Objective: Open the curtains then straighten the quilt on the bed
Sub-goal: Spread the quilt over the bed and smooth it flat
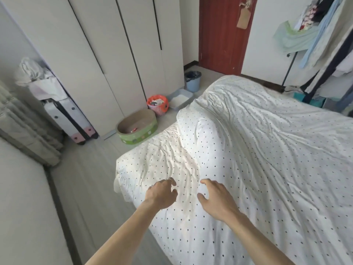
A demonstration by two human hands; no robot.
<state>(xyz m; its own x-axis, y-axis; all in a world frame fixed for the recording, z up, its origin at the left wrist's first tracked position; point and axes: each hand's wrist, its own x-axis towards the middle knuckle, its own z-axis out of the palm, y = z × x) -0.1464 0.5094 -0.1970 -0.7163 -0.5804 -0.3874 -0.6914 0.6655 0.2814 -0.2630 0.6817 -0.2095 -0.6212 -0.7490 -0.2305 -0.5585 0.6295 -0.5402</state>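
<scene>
Quilt: the white quilt (267, 150) with small dark dots lies rumpled across the bed (122, 186), with a thick folded ridge running up the middle from between the hands.
Left hand: the left hand (162, 194) is over the dotted fabric near the bed's corner, left of the ridge. Its fingers are loosely curled down and grip nothing, and one wears a ring.
Right hand: the right hand (217, 199) is at the foot of the ridge, fingers spread and relaxed, gripping nothing.
Contact: whether either hand touches the cloth cannot be told.
Curtain: the curtain (24, 127) hangs gathered at the far left, partly cut off by the frame.
Writing: the squares printed on the green band of the oval cardboard scratcher (136, 129) are too small to read.
Floor items: an orange-lined basket (158, 106), a litter tray (181, 99) and a blue bin (193, 82) stand along the white wardrobe (95, 44).
Door: the red-brown door (223, 31) has a tan tag (243, 18) hanging on it.
Cut off: a clothes rack (324, 35) runs off the right edge.
</scene>
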